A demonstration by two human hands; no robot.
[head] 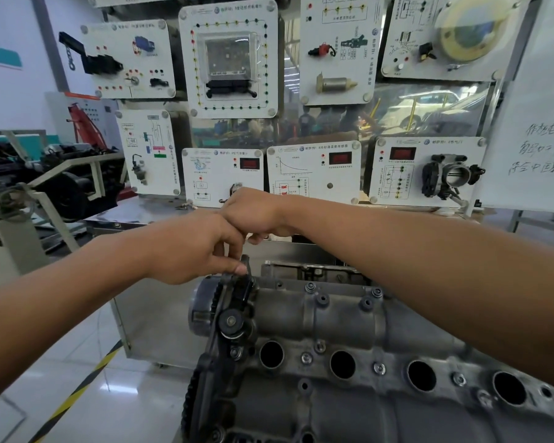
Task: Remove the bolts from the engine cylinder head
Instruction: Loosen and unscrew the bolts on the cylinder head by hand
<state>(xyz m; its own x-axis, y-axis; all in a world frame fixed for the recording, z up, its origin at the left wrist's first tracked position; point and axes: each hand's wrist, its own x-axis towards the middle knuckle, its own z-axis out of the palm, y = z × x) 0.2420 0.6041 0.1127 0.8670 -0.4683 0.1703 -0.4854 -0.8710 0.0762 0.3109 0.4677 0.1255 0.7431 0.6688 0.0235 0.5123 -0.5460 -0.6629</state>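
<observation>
Cylinder head (349, 318) at 5 o'clock: grey cast alloy, four plug wells, bolts (379, 368) seated, toothed belt (188, 394) at its left end. Left hand (199, 247) pinches a dark piece (245, 262) atop that end. Right hand (256, 215) curled just behind; can't tell if it holds anything. Sensor training panels (231, 59) at 12, glossy floor (135, 394) with hazard tape (77, 394) at 7.

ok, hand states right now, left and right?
Left hand: pinching a dark part at the belt end of the cylinder head.
Right hand: curled, contents hidden; cannot tell.
</observation>
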